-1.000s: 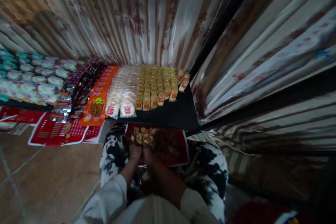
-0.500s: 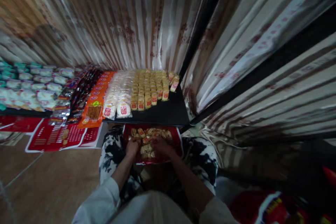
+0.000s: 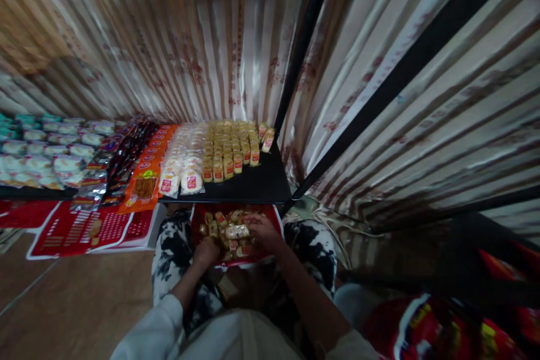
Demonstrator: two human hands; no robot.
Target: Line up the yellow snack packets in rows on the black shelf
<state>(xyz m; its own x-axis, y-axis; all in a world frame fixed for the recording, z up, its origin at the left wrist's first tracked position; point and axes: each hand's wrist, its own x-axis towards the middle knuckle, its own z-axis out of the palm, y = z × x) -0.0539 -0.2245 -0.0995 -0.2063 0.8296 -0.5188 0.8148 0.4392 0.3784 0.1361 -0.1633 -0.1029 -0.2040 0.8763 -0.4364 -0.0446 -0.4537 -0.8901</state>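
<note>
A red box or bag with a white edge [image 3: 279, 224] lies between my knees and holds several small yellow wrapped snack packets [image 3: 220, 217]. Low on its left side is my left hand [image 3: 207, 252], its fingers curled in; whatever they grip is hidden. My right hand [image 3: 265, 232] reaches over the packets from the right with its fingers stretched out. Just left of those fingers lies a paler, brighter packet [image 3: 237, 231], its right end close to or touching them.
On the black shelf [image 3: 270, 180] ahead stand rows of yellow packets [image 3: 228, 166], white round packets [image 3: 192, 179], an orange snack bag [image 3: 143, 187], dark packets [image 3: 115, 174] and white-green packets [image 3: 70, 163]. Red printed packaging [image 3: 80, 230] lies below left. Red bags [image 3: 447, 329] sit lower right.
My left hand has moved down toward the near left corner of the red container. My right hand's fingers have spread, and a pale packet now shows beside them. The view has shifted slightly.
</note>
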